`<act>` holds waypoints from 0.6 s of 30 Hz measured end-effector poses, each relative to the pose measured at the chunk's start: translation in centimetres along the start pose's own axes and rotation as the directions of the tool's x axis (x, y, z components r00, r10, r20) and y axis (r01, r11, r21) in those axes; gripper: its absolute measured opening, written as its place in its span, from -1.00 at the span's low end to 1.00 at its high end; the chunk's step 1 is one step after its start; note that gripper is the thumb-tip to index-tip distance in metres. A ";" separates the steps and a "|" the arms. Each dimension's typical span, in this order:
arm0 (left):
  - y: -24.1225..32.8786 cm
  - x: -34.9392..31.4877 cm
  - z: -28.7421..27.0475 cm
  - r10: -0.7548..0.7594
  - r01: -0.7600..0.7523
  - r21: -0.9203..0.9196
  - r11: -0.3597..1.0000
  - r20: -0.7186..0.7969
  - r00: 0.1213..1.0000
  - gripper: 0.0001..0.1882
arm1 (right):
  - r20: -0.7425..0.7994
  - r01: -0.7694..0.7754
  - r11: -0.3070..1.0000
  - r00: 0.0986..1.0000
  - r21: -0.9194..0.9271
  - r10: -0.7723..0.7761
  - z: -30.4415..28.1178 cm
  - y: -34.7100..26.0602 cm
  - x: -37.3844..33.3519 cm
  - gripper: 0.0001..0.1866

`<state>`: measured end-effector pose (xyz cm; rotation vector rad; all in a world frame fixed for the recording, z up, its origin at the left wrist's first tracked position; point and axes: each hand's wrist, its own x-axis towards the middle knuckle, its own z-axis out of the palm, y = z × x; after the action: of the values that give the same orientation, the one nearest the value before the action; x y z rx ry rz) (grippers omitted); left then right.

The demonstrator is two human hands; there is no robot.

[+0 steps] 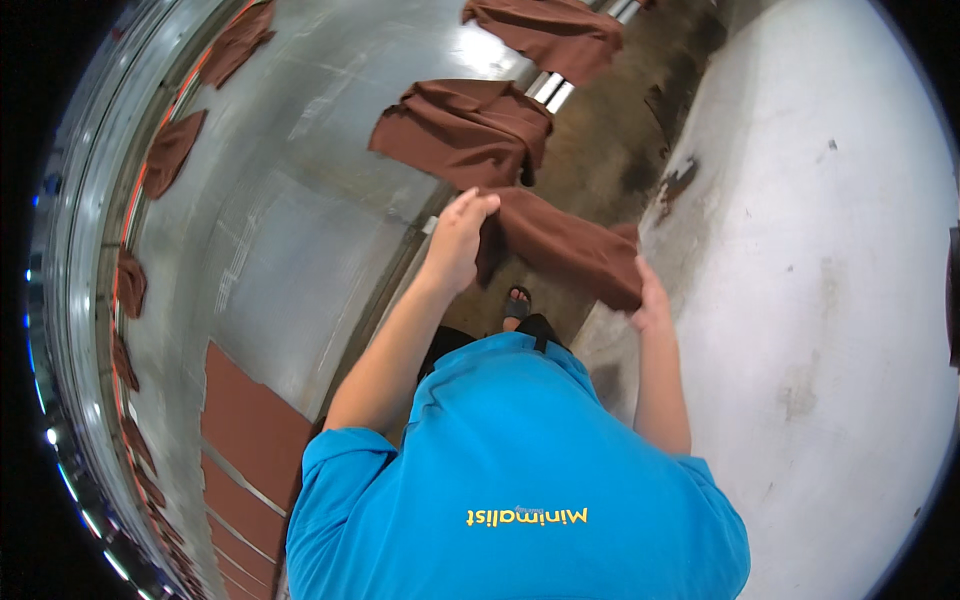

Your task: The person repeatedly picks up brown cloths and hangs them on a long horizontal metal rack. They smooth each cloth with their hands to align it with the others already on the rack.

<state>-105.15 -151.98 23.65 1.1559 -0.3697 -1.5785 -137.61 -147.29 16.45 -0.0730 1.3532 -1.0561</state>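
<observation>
Between my two hands stretches a piece of brown cloth (570, 240), folded over and slightly blurred along its right end. My left hand (462, 238) is closed on its upper left corner, the fingers bent over the edge. At the other end my right hand (650, 292) grips the lower right corner, with some of its fingers hidden behind the material. The cloth hangs in the air in front of me, above the floor. Just beyond my left hand, a crumpled pile of the same brown cloth (460, 130) lies over the edge of a grey metal table (310, 220).
Another brown cloth heap (550, 35) lies farther along the table edge. Flat brown panels (255, 415) are spread at the lower left, and several small pieces line the table's far side. A white wall (830, 290) stands close on my right.
</observation>
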 end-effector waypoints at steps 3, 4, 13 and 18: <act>0.3 4.4 4.7 0.050 -0.086 0.108 0.990 0.303 0.952 -0.68 | -0.130 0.252 0.963 0.962 0.095 -0.239 -5.4 -8.1 3.0 -0.56; 1.4 4.5 7.5 0.147 -0.196 0.147 0.969 0.294 0.944 -0.73 | -0.098 0.357 0.925 0.933 0.129 -0.346 -5.4 -11.1 2.3 -0.61; -7.2 5.3 8.2 0.031 -0.293 0.584 0.757 0.416 0.909 -0.53 | -0.161 0.333 0.943 0.931 0.004 -0.328 -11.2 -3.0 2.7 -0.41; -22.7 2.6 -13.8 -0.523 0.450 0.772 0.449 -0.181 0.833 -0.59 | -0.332 -0.473 0.870 0.805 0.140 0.491 -19.6 17.2 1.5 -0.49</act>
<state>-106.65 -141.59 -0.90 2.0398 -0.9381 -2.0471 -143.89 -128.47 -0.56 0.5075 1.5602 -0.6802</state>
